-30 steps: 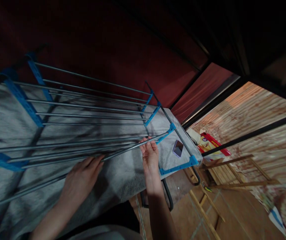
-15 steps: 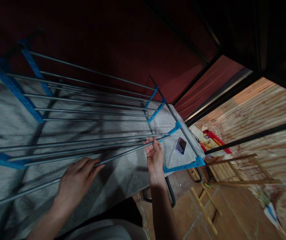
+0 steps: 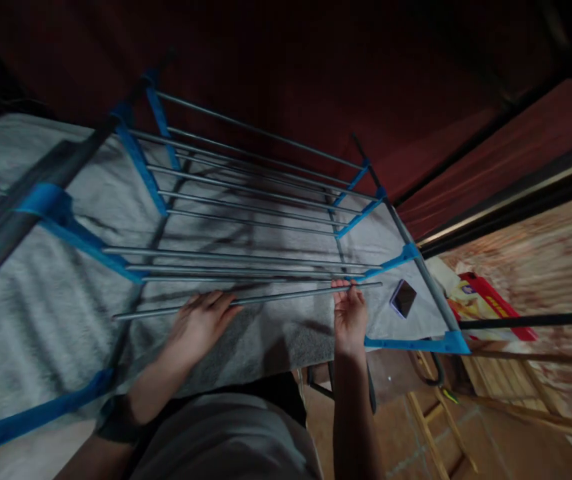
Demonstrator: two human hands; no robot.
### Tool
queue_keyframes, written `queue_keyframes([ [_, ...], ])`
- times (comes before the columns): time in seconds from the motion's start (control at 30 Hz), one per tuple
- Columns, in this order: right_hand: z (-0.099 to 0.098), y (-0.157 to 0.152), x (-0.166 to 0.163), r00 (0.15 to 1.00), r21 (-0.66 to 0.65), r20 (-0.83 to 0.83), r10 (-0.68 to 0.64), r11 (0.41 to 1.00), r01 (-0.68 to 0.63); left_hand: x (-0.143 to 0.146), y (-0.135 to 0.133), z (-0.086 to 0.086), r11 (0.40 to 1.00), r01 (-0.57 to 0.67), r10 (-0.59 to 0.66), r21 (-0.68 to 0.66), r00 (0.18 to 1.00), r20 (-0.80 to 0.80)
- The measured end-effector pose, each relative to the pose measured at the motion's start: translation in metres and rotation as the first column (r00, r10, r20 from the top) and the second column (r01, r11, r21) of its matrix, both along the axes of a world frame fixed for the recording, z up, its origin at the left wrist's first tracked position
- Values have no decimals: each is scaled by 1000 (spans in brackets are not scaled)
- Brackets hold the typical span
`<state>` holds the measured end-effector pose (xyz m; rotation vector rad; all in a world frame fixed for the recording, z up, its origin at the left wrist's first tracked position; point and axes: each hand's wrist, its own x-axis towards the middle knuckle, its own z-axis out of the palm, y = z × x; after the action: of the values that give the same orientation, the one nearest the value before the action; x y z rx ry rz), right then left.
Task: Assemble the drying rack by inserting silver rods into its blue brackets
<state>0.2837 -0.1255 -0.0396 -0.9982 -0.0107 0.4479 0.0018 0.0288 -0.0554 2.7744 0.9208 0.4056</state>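
Note:
A loose grey metal rod (image 3: 286,295) lies across in front of me, both ends free. My left hand (image 3: 201,323) is closed around it left of its middle. Toward the rod's right end, my right hand (image 3: 350,313) grips it between thumb and fingers, palm turned up. Just beyond is a rack of grey tubes with blue plastic brackets; several crossbars (image 3: 256,259) span between the left bracket (image 3: 86,243) and the right bracket (image 3: 391,262). The nearest blue brackets, a left one (image 3: 41,415) and a right one (image 3: 416,345), have no rod joining them.
The rack lies on a grey blanket (image 3: 286,340). A phone (image 3: 404,299) rests on it inside the right end. To the right are a red and yellow box (image 3: 486,303), a wooden ladder-like frame (image 3: 436,427) on the tiled floor and a dark metal bar (image 3: 531,320).
My view has swung to the left, showing more of the rack's left side. The rod has shifted away from the right bracket's end and its left end now lies over the blanket.

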Motion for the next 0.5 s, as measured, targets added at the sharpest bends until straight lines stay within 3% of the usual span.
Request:
queue_keyframes([
  [0.17, -14, -16, 15, 991, -89, -126, 53, 994, -65, 0, -4, 14, 999, 29, -30, -14, 998, -57],
  [0.3, -39, -31, 38, 986, -157, -167, -20, 988, -6, -8, 0, 16, 1000, 22, -22, -2, 990, -140],
  [0.5, -72, -54, 66, 996, -249, -79, 39, 967, -57, -28, 7, 13, 1000, -28, 29, 6, 980, -198],
])
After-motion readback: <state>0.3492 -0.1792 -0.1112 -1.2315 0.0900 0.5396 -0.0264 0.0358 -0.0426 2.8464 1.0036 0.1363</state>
